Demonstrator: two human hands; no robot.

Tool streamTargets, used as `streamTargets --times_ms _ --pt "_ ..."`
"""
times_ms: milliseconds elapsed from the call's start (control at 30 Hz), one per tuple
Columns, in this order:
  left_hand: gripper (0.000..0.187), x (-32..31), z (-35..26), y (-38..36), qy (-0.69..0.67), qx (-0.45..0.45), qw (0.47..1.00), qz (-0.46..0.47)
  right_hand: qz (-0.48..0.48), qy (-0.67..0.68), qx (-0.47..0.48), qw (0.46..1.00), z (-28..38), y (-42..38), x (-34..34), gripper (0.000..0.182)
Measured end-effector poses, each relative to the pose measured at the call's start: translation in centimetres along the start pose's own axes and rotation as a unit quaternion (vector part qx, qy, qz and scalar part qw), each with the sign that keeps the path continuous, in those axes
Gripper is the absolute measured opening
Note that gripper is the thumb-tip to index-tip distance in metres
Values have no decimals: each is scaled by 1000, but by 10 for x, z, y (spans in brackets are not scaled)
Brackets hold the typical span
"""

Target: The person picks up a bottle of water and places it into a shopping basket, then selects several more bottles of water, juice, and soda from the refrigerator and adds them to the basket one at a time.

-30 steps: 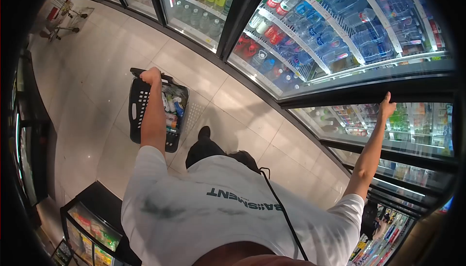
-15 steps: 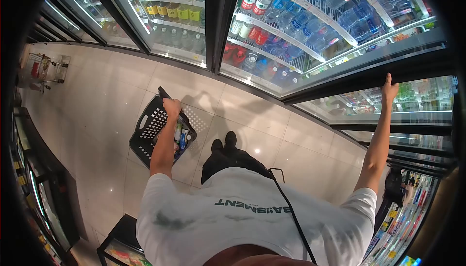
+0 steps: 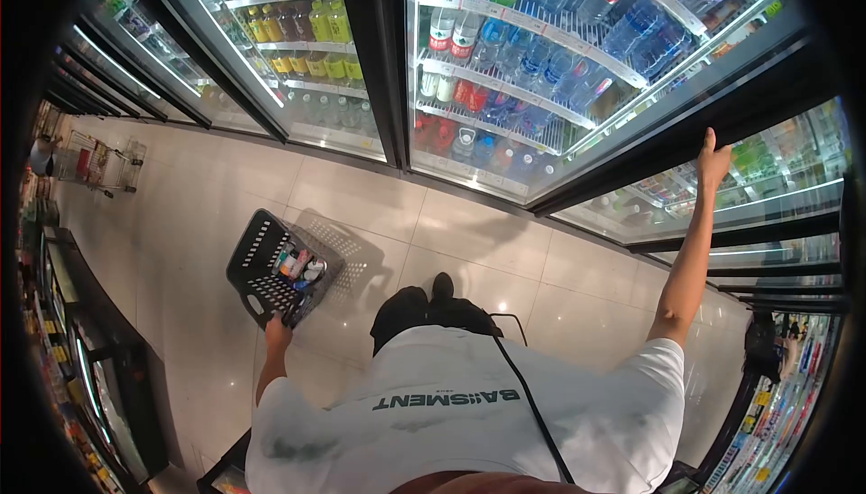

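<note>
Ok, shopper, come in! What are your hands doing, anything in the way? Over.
Left hand holding basket, groceries inside. Right hand on fridge door. Cart off left, away from basket.

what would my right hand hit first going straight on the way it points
The right hand would likely meet the black door frame first, which it seems to touch, though depth is unclear.

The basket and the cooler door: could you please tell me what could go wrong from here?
The left hand seems to hold the basket at only one edge, so it might tip and spill the goods inside.

The right hand is on the frame of the open cooler door; if it slips off, the door might swing.

The bottles stand close together, so taking one could knock its neighbour.
</note>
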State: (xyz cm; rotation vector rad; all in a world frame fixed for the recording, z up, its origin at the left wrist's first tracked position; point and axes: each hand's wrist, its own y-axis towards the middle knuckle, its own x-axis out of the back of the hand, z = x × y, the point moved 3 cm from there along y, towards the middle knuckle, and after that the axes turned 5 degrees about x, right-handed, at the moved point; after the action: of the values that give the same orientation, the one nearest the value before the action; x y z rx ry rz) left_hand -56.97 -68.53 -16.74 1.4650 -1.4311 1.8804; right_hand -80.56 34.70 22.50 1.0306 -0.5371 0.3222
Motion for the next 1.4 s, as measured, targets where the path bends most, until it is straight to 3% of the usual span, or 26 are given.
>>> streamTargets --times_ms 100,167,267,333,400,467,500,567,633,667,733,800,900,1000,1067,1133,1267,1400 --pt "33 -2 32 -15 -12 84 992 -91 -12 -18 -21 1000 6 -5 0 49" --pt "31 8 22 -2 -28 73 993 -91 -10 -38 -45 998 19 -6 4 50" --pt "27 32 0 -2 -38 64 994 -81 149 -196 -112 963 44 -18 18 46" --pt "27 43 -12 -7 -24 84 994 -66 152 -256 -163 941 124 -47 35 44" --pt "26 32 -12 0 -50 116 991 -53 146 -164 -64 974 183 -74 17 42" --pt "23 20 -10 -1 -54 132 986 -90 188 72 50 978 268 -102 -13 44" --pt "22 17 -15 0 -50 119 985 -116 228 219 44 948 307 -117 -38 41" --pt "22 33 -28 -4 -54 120 984 -119 260 323 68 908 414 -134 -55 48" --pt "22 51 -34 -12 -62 103 989 -91 203 319 147 914 501 -130 -76 55" --pt "23 39 -25 -5 -70 94 990 -75 179 325 123 921 536 -126 -90 56" --pt "27 23 -6 2 -80 69 994 -23 121 247 166 947 580 -116 -135 58" --pt "33 23 2 7 -85 36 995 48 139 142 61 978 616 -123 -156 55" --pt "55 3 34 47 -206 -160 956 138 13 128 41 991 608 -139 -196 44" --pt "73 45 35 56 -163 -195 940 229 79 126 38 988 606 -133 -188 39" --pt "70 69 36 73 -183 -210 945 169 61 140 25 988 606 -147 -181 36" --pt "59 94 33 98 -199 -242 949 45 35 150 20 988 609 -156 -169 36" --pt "44 172 -21 107 -196 -265 939 -99 17 199 58 978 601 -202 -100 37" --pt "39 232 -125 69 -256 -313 912 -75 59 261 76 961 576 -247 -25 37"
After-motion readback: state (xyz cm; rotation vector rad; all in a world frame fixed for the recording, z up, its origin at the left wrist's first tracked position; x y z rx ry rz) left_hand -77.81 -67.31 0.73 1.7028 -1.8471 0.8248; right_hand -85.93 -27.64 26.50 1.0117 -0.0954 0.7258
